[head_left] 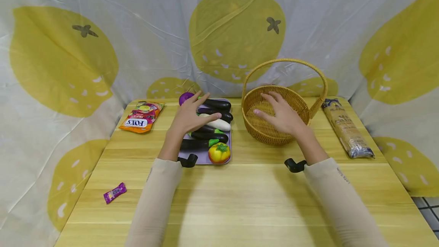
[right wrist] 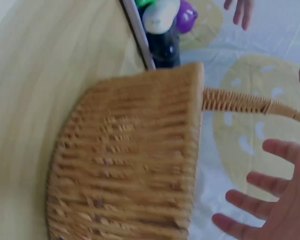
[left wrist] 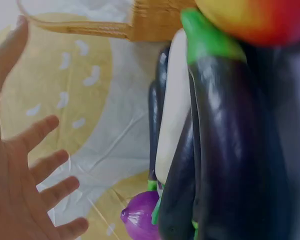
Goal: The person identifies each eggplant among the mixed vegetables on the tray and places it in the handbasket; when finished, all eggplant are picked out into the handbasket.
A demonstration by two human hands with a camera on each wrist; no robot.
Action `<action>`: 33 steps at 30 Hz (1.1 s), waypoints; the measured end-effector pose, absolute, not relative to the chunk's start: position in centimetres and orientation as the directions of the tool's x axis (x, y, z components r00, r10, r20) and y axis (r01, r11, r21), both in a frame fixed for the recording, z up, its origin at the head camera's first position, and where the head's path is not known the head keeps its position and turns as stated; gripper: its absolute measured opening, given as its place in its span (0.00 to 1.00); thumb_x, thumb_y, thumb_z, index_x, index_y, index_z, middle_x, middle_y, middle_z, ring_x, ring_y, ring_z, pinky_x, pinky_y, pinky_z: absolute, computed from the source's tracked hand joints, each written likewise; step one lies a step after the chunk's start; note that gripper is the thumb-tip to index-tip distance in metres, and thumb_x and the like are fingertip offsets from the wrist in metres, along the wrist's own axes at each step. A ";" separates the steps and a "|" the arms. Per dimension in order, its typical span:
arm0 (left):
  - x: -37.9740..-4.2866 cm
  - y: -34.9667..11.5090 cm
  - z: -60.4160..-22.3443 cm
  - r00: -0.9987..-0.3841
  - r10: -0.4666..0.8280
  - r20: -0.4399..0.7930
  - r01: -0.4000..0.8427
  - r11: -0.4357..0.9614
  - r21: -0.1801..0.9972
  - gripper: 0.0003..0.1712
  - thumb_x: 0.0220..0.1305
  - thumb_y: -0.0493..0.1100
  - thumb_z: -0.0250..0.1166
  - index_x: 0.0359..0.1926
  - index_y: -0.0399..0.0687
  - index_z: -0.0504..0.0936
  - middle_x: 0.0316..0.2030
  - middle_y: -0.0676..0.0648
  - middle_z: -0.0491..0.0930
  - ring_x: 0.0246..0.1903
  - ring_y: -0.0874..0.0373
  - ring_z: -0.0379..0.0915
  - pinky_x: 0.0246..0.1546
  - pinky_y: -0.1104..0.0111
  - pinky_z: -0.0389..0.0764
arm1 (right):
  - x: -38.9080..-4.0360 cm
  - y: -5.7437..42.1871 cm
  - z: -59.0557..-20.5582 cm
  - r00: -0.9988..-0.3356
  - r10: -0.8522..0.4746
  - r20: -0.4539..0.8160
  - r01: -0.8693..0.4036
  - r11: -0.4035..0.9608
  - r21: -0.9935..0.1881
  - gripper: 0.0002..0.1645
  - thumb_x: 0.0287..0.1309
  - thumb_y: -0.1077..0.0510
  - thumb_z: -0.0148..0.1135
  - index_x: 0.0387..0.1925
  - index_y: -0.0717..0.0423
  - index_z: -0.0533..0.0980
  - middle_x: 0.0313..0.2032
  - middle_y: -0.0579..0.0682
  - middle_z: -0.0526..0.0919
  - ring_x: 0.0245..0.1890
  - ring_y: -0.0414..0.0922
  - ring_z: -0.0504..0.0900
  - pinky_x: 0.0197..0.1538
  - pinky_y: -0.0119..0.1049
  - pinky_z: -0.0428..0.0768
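My left hand [head_left: 192,115] hovers with spread fingers over a lilac tray [head_left: 202,158] of toy vegetables, holding nothing. On the tray lie several dark eggplants [head_left: 209,135], a white eggplant-shaped vegetable [head_left: 221,124], a purple onion [head_left: 185,97] and a yellow-red tomato [head_left: 219,153]. The left wrist view shows the left palm beside the eggplants [left wrist: 225,140], apart from them. Over the woven basket [head_left: 267,134] with its tall arched handle [head_left: 284,60], my right hand [head_left: 282,115] is held with fingers spread and nothing in it. In the right wrist view, that hand stands above the basket's rim [right wrist: 197,125].
An orange-red candy bag [head_left: 142,116] lies at the back left of the wooden table [head_left: 240,209]. Nearer the front left is a small purple wrapped candy [head_left: 115,193]. A long clear-and-blue food packet [head_left: 348,129] lies right of the basket. A lemon-print cloth [head_left: 144,48] hangs behind.
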State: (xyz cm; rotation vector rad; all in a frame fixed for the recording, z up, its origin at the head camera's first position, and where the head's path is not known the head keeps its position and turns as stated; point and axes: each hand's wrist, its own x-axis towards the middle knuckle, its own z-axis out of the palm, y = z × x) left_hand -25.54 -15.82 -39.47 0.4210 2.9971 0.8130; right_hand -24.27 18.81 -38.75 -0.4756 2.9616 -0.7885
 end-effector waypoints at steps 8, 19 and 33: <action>-24.3 -18.5 -41.0 -0.977 0.201 0.074 0.203 0.753 0.626 0.50 0.59 0.81 0.58 0.78 0.71 0.62 0.82 0.51 0.52 0.80 0.40 0.47 0.75 0.34 0.53 | -22.7 16.7 -39.5 -0.922 -0.353 0.162 -0.377 0.713 -0.592 0.45 0.69 0.29 0.53 0.77 0.48 0.64 0.75 0.56 0.65 0.74 0.60 0.64 0.73 0.64 0.64; -22.9 -22.8 -43.8 -0.987 0.152 0.046 0.138 0.683 0.717 0.38 0.71 0.69 0.58 0.75 0.60 0.70 0.80 0.44 0.57 0.79 0.41 0.50 0.76 0.39 0.57 | -20.8 13.2 -40.9 -0.901 -0.396 0.178 -0.376 0.506 -0.776 0.31 0.68 0.43 0.65 0.67 0.52 0.75 0.62 0.52 0.80 0.61 0.57 0.79 0.61 0.53 0.82; -23.0 -25.0 -46.3 -0.993 0.119 -0.018 0.071 0.694 0.716 0.29 0.79 0.49 0.53 0.76 0.48 0.69 0.80 0.38 0.55 0.78 0.37 0.50 0.74 0.43 0.64 | -21.0 10.0 -43.2 -0.884 -0.452 0.118 -0.318 0.398 -0.860 0.28 0.68 0.47 0.67 0.63 0.55 0.77 0.64 0.60 0.79 0.57 0.55 0.84 0.58 0.47 0.85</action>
